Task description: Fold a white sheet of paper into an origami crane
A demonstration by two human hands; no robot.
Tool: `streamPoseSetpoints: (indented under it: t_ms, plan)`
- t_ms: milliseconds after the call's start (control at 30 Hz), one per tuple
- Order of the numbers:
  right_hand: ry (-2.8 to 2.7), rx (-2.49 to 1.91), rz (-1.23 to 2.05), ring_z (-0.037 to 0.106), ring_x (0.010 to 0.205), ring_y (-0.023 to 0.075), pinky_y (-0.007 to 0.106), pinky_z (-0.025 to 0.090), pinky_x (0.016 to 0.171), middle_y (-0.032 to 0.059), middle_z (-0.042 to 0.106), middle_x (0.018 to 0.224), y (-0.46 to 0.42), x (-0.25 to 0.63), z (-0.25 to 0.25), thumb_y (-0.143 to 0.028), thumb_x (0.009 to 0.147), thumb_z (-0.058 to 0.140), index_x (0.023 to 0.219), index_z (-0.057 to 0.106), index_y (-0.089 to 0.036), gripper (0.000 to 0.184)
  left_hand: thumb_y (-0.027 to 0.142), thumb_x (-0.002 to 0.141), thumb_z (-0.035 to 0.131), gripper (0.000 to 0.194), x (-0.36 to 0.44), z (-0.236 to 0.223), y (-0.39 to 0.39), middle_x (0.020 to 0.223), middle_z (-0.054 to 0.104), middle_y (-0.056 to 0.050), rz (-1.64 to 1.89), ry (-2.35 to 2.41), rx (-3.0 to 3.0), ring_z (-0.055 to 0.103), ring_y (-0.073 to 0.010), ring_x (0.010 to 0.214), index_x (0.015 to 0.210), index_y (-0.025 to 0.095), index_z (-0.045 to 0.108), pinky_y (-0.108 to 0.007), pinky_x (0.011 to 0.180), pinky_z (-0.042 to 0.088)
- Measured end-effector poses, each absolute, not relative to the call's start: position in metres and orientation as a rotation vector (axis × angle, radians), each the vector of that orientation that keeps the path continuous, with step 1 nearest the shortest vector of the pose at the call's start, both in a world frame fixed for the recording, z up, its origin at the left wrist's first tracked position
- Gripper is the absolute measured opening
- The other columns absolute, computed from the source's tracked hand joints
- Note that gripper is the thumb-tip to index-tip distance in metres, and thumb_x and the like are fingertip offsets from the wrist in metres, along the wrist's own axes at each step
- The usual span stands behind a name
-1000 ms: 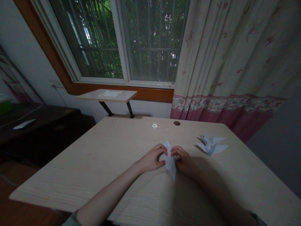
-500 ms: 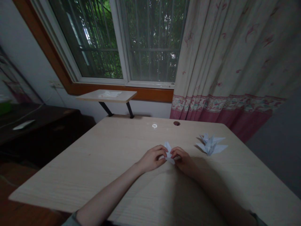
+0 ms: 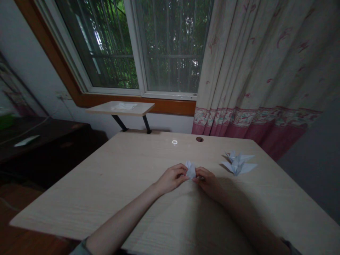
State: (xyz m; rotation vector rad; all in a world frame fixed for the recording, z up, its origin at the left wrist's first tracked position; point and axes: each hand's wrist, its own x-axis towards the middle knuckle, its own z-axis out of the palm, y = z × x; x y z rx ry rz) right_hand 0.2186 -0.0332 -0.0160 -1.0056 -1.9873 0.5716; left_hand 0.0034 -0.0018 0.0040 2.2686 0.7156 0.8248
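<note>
A small folded piece of white paper (image 3: 190, 170) sits between my hands, above the light wood table (image 3: 106, 184). My left hand (image 3: 171, 178) pinches its left side with the fingertips, and my right hand (image 3: 207, 179) grips its right side. Part of the paper is hidden by my fingers. To the right of my right hand, white origami paper cranes (image 3: 238, 163) lie on the tabletop, apart from both hands. I cannot tell whether there is one crane or two.
A round hole (image 3: 199, 139) pierces the table's far edge. Behind it stands a small wall shelf (image 3: 119, 109) holding white paper. A dark cabinet (image 3: 47, 141) stands to the left, and a patterned curtain (image 3: 252, 71) hangs at the right.
The paper between my hands has gone from a long pointed strip to a short compact bundle. My hands have stayed close together around it.
</note>
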Motion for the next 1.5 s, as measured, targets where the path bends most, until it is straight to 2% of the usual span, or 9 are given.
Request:
streamPoseSetpoints:
  t_ms: [200, 300, 367, 467, 533, 700, 833, 1033, 1500]
  plan:
    - [-1.975, -1.113, 0.576, 0.055, 0.079, 0.0185, 0.03, 0.044, 0.072, 0.0031, 0.058, 0.082, -0.035, 0.215, -0.011, -0.015, 0.085, 0.051, 0.078, 0.056, -0.02, 0.01, 0.029, 0.092, 0.053, 0.018, 0.006, 0.005, -0.004, 0.099, 0.061, -0.006, 0.849, 0.748, 2.262, 0.058, -0.0167, 0.092, 0.085, 0.017, 0.064, -0.027, 0.083, 0.046]
    - [-1.912, -1.133, 0.578, 0.056, 0.083, 0.0186, 0.03, 0.045, 0.074, 0.0039, 0.06, 0.09, -0.036, 0.213, -0.01, -0.016, 0.084, 0.053, 0.088, 0.057, -0.02, 0.007, 0.029, 0.09, 0.055, 0.014, 0.008, 0.005, -0.005, 0.095, 0.061, -0.005, 0.885, 0.817, 2.185, 0.058, -0.0161, 0.086, 0.087, 0.017, 0.06, -0.027, 0.077, 0.047]
    - [-1.857, -1.155, 0.609, 0.058, 0.085, 0.0187, 0.032, 0.047, 0.077, 0.0056, 0.061, 0.098, -0.036, 0.212, -0.014, -0.016, 0.084, 0.055, 0.102, 0.056, -0.021, 0.019, 0.028, 0.088, 0.058, 0.014, 0.008, 0.002, -0.005, 0.091, 0.061, -0.004, 0.894, 0.858, 2.102, 0.059, -0.0153, 0.08, 0.097, 0.017, 0.057, -0.026, 0.072, 0.047]
    - [-1.766, -1.194, 0.646, 0.061, 0.081, 0.0179, 0.033, 0.051, 0.075, 0.0091, 0.06, 0.111, -0.035, 0.211, -0.02, -0.019, 0.085, 0.055, 0.124, 0.046, -0.021, 0.04, 0.024, 0.086, 0.06, 0.032, 0.009, -0.002, -0.005, 0.085, 0.06, -0.002, 0.899, 0.874, 2.007, 0.059, -0.0149, 0.075, 0.115, 0.018, 0.047, -0.026, 0.069, 0.048]
    - [-1.766, -1.191, 0.604, 0.062, 0.08, 0.018, 0.035, 0.053, 0.075, 0.0109, 0.058, 0.117, -0.035, 0.211, -0.022, -0.02, 0.087, 0.053, 0.129, 0.043, -0.022, 0.044, 0.022, 0.085, 0.06, 0.041, 0.01, -0.003, -0.005, 0.088, 0.06, -0.003, 0.923, 0.881, 2.015, 0.06, -0.0153, 0.076, 0.122, 0.018, 0.042, -0.027, 0.07, 0.05]
    - [-1.971, -1.135, 0.369, 0.053, 0.116, 0.0234, 0.044, 0.045, 0.1, 0.0103, 0.054, 0.126, -0.035, 0.21, -0.021, -0.018, 0.092, 0.045, 0.129, 0.053, -0.026, 0.039, 0.018, 0.088, 0.054, 0.039, 0.011, 0.002, -0.009, 0.125, 0.048, -0.011, 0.982, 0.853, 2.227, 0.056, -0.0196, 0.101, 0.127, 0.023, 0.048, -0.036, 0.091, 0.049]
    - [-2.024, -1.146, 0.272, 0.046, 0.126, 0.0226, 0.046, 0.04, 0.106, 0.0112, 0.048, 0.136, -0.034, 0.209, -0.024, -0.016, 0.094, 0.04, 0.137, 0.046, -0.025, 0.045, 0.019, 0.09, 0.051, 0.044, 0.012, 0.0, -0.009, 0.137, 0.041, -0.011, 0.943, 0.883, 2.383, 0.048, -0.0237, 0.12, 0.134, 0.025, 0.047, -0.041, 0.104, 0.042]
    - [-2.107, -1.206, 0.13, 0.045, 0.128, 0.0265, 0.05, 0.041, 0.105, 0.015, 0.046, 0.14, -0.032, 0.21, -0.031, -0.017, 0.094, 0.039, 0.138, 0.046, -0.018, 0.044, 0.024, 0.092, 0.049, 0.046, 0.011, -0.009, -0.007, 0.146, 0.037, -0.011, 0.902, 0.984, 2.584, 0.037, -0.0269, 0.132, 0.137, 0.022, 0.043, -0.047, 0.109, 0.038]
    - [-2.228, -1.356, -0.018, 0.05, 0.122, 0.0268, 0.047, 0.042, 0.101, 0.0166, 0.053, 0.135, -0.039, 0.208, -0.02, -0.017, 0.092, 0.036, 0.129, 0.053, -0.009, 0.041, 0.028, 0.095, 0.041, 0.037, 0.014, 0.003, -0.015, 0.145, 0.041, -0.009, 0.626, 1.202, 2.813, 0.042, -0.0295, 0.125, 0.128, 0.017, 0.052, -0.045, 0.097, 0.043]
